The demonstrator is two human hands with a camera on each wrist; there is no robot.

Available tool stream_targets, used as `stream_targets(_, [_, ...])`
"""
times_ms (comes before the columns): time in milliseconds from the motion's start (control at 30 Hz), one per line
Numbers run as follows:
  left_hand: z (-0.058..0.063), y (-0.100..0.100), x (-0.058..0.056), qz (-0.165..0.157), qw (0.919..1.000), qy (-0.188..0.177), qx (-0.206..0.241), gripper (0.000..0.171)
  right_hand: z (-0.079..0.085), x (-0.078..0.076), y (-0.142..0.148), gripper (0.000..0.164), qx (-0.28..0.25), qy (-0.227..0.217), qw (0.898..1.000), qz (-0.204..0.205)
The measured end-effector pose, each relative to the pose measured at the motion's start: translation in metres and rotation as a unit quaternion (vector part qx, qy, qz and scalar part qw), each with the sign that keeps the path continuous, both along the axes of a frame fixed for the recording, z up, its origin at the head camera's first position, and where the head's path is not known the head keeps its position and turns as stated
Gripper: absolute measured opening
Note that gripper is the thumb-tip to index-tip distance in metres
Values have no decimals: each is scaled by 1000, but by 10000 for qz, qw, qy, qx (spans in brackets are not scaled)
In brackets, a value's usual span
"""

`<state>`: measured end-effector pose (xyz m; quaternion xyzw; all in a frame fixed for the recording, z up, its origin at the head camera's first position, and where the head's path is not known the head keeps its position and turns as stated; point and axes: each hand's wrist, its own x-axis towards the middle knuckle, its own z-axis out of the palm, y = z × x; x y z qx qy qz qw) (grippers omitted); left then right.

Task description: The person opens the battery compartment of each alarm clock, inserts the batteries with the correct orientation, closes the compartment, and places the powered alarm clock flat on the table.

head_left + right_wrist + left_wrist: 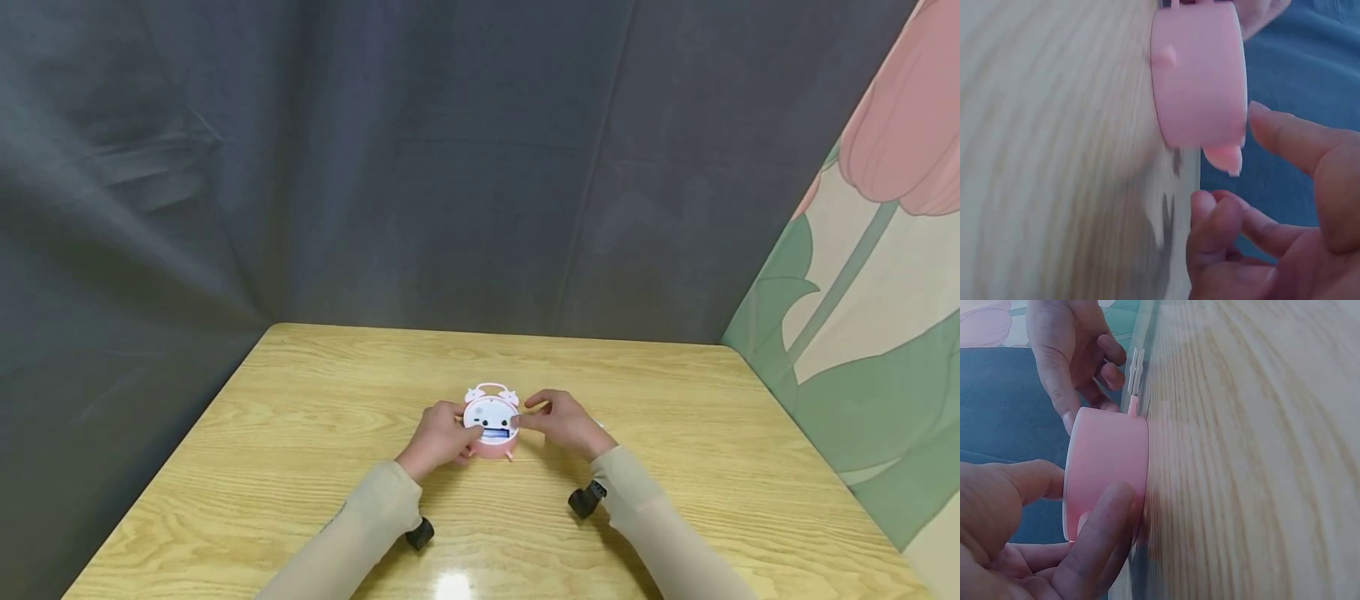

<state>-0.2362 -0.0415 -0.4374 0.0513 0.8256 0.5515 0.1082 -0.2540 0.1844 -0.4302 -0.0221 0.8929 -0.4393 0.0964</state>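
Observation:
A pink twin-bell alarm clock (491, 412) lies on the wooden table with its white back upward. Its battery compartment (496, 433) shows uncovered in the head view, with something blue and white inside. My left hand (438, 433) grips the clock's left side, thumb over the back and fingers around the pink casing (1107, 469). At the opposite side, my right hand (566, 423) has one fingertip right at the back's edge. Its other fingers bend loosely beside the casing, apart from it, in the right wrist view.
The table (337, 375) carries the clock near its middle. Part of a small white thing (601, 426) shows just past the right wrist. A dark curtain (450, 167) hangs behind the table, and a tulip-patterned wall panel (862, 333) stands at the right.

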Motion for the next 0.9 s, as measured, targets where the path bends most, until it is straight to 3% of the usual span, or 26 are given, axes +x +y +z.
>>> stream_targets(167, [1, 0, 1, -13, 10000, 63, 26, 22, 2, -1, 16, 29, 407, 635, 9971, 105])
stream_targets(267, [1, 0, 1, -1, 10000, 44, 14, 21, 1, -2, 27, 17, 964, 1141, 9886, 180])
stream_targets(367, [1, 0, 1, -4, 10000, 43, -6, 20, 1, -2, 39, 18, 1521, 1437, 9775, 276])
stream_targets(467, [0, 0, 0, -26, 10000, 44, 6, 19, 2, -1, 50, 26, 1925, 1381, 9711, 293])
stream_targets(600, [0, 0, 1, -60, 10000, 46, 39, 21, 1, 1, 62, 32, 2136, 1147, 9700, 199])
stream_targets(900, [1, 0, 1, -96, 9999, 80, 63, 21, 1, 1, 76, 20, 2149, 929, 9721, -113])
